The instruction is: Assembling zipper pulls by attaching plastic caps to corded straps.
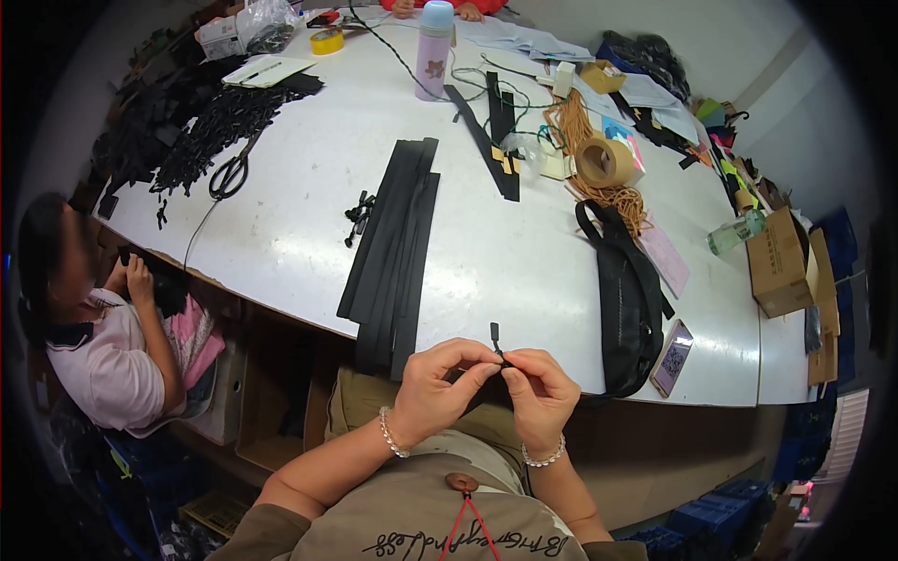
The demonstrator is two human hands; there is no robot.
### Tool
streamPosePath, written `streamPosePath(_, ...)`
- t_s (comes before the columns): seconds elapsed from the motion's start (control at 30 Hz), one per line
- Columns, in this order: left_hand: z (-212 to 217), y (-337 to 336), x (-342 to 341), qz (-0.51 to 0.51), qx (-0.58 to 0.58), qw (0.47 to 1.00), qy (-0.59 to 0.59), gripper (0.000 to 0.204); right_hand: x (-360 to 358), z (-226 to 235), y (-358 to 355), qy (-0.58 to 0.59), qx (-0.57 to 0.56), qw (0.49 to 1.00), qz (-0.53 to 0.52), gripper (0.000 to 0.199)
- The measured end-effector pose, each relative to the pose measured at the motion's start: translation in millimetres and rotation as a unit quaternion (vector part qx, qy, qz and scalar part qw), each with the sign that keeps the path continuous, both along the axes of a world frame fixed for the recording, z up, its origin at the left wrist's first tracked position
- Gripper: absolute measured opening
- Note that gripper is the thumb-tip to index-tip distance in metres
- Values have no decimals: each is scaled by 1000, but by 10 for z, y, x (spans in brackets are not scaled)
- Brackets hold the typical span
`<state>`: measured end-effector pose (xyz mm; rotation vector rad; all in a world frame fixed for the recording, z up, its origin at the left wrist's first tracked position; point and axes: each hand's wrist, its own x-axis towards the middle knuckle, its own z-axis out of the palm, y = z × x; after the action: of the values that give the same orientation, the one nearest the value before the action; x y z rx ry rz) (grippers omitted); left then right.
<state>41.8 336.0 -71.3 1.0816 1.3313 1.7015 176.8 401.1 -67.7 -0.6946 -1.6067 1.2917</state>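
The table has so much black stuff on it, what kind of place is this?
Probably a small sewing or bag-making workshop. The white table holds long black strips, scissors, tape rolls and a finished black bag. The left hand and right hand pinch a small black zipper pull.

1. At right edge we see a brown carton point(779, 262), open, flaps up.
2. Lower right of the table: a phone point(673, 358), its screen showing a dark square pattern.
3. Upper left: a white box point(221, 37) beside a clear bag point(268, 23).
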Motion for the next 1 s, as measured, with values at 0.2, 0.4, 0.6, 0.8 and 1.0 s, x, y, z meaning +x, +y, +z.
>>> streamPosePath(0.2,-82,-2,55,15,0,999,-28,8,-7,-30,13,-15,18,1000,9,17)
streamPosePath(0.4,-127,9,83,14,-13,997,-79,9,2,-48,38,-49,20,999,8,16)
streamPosePath(0.6,-205,76,-4,4,-60,973,-223,18,-40,-41,18,-14,-181,983,25,8)
streamPosePath(0.8,-184,46,-7,-4,-105,963,-248,22,-52,-140,102,-46,-243,967,60,9)
streamPosePath(1.0,-220,50,-66,-37,-130,959,-248,19,-40,-201,171,29,-319,939,122,10)
